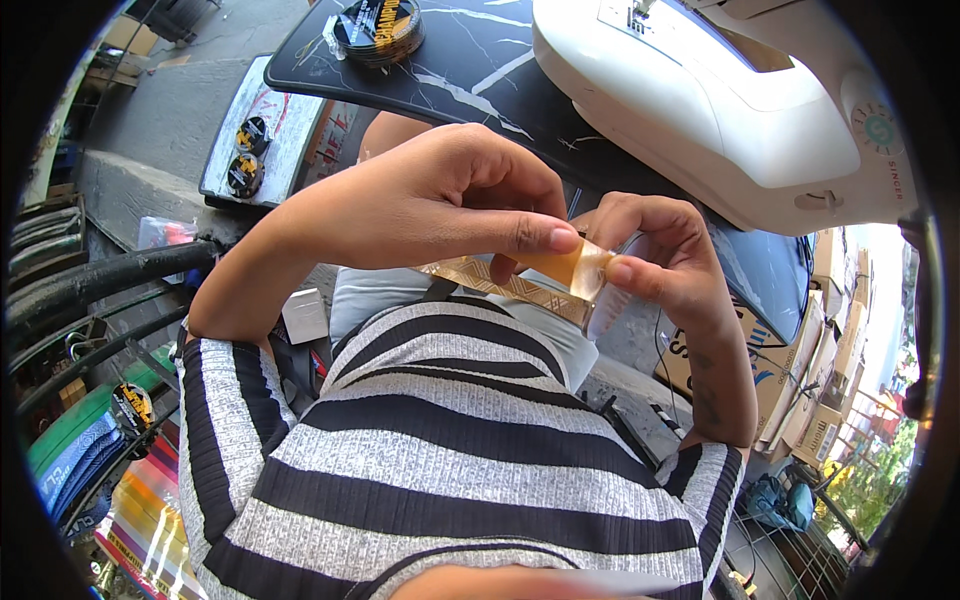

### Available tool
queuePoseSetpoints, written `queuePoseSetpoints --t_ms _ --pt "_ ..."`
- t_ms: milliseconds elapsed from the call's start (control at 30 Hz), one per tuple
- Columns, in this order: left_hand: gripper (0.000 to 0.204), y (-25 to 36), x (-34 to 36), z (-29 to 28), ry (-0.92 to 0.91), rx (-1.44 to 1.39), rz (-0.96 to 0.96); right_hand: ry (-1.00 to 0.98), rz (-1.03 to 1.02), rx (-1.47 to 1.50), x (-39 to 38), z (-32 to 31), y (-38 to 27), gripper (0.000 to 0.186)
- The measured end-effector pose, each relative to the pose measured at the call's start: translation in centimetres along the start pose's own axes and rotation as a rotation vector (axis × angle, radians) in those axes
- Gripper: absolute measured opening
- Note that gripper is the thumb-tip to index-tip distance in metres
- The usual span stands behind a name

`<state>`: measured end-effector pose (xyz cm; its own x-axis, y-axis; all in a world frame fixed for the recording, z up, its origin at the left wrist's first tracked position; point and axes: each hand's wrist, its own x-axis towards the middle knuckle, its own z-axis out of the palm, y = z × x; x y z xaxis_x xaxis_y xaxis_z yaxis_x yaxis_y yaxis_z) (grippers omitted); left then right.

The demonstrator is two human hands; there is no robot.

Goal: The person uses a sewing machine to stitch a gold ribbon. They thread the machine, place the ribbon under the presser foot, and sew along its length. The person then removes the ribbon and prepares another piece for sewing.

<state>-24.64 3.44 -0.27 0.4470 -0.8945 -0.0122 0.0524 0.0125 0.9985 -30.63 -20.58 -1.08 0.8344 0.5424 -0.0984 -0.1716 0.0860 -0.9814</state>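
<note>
Over my lap, both hands are closed on a shiny golden-yellow strip (580,270). The thumb and fingers of my left hand (470,205) pinch it from the left. My right hand (662,250) grips its right end between thumb and bent fingers. Just below hangs a gold band with a geometric pattern (510,284), partly behind my left fingers; whether it is one piece with the strip I cannot tell. A whitish translucent piece (606,312) shows under my right thumb, its kind unclear.
A white sewing machine (690,110) stands on a black marbled table (470,75) ahead. Round black-and-yellow patches (380,32) are stacked there. Two similar patches (246,160) lie on a white board at the left. Cardboard boxes (770,370) are at the right, a black metal rail (110,285) at the left.
</note>
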Motion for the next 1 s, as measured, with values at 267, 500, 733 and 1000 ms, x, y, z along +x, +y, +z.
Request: queuePoseSetpoints --t_ms 267,500,733,1000 --pt "0.030 0.3 0.0 0.0 -0.002 -0.042 -0.035 0.019 -0.036 -0.074 -0.5 0.1 -0.3 0.014" --pt "0.031 0.3 0.2 1.0 0.078 -0.035 0.036 0.146 -0.027 -0.233 -1.1 0.7 -1.0 0.014" --pt "0.030 0.7 0.2 1.6 0.152 0.243 0.178 0.239 -0.043 -0.377 -1.5 1.6 -1.9 0.013" --pt "0.023 1.4 -0.1 1.8 0.163 0.385 0.167 0.276 -0.033 -0.461 -1.7 2.1 -2.7 0.014"
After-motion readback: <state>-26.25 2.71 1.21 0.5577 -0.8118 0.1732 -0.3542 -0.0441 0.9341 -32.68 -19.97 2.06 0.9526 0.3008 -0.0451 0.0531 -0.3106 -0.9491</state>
